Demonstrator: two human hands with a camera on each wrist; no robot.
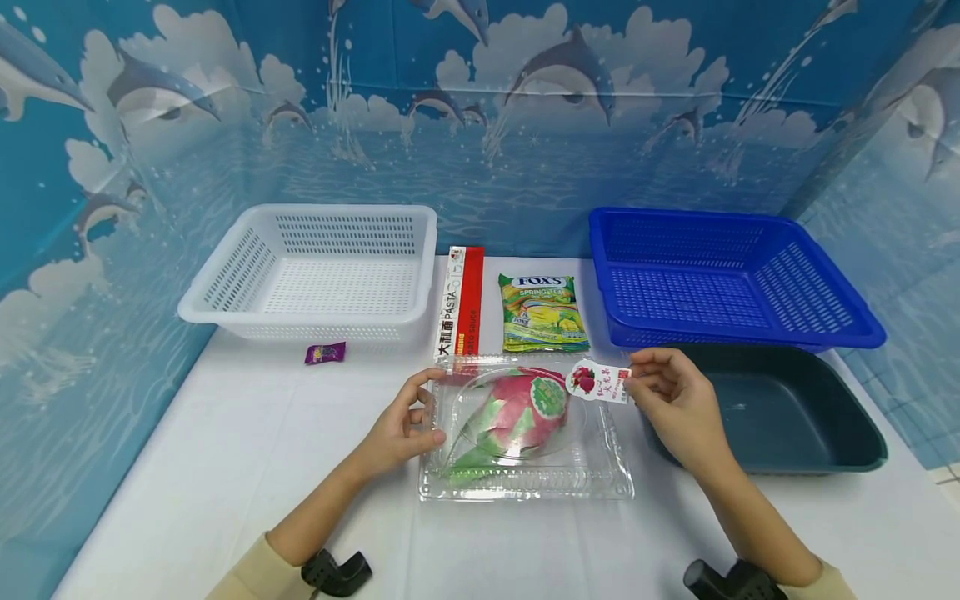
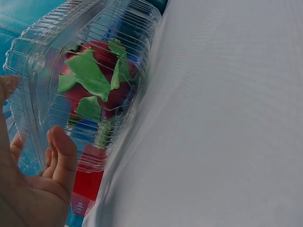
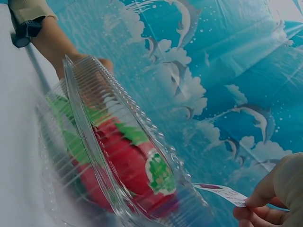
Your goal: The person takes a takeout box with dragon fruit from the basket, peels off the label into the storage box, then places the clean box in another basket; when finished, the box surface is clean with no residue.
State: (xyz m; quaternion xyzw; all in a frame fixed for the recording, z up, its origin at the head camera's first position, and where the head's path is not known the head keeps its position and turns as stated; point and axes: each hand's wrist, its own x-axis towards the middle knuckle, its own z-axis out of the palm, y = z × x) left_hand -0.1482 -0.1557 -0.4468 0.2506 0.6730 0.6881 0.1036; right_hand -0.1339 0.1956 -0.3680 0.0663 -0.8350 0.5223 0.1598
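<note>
A clear plastic clamshell box (image 1: pixel 592 479) holds a pink and green dragon fruit (image 1: pixel 510 421) with a green round sticker (image 1: pixel 548 397). My left hand (image 1: pixel 401 425) grips the box's left edge, fingers near the upper corner and thumb lower down. In the left wrist view, its thumb (image 2: pixel 64 153) stands beside the ribbed wall. Between thumb and fingers, my right hand (image 1: pixel 678 408) pinches the outer end of a white label (image 1: pixel 600 382) with a fruit picture and handwriting. The label's other end meets the box at its upper right corner; the right wrist view shows the strip stretched out from the lid.
Behind the box lie a red and white pasta box (image 1: pixel 468 292) and a green candy bag (image 1: pixel 543 315). A white basket (image 1: pixel 337 319) stands back left, a small purple packet (image 1: pixel 326 353) before it. On the right are a blue basket (image 1: pixel 720 329) and a dark green tub (image 1: pixel 795 462).
</note>
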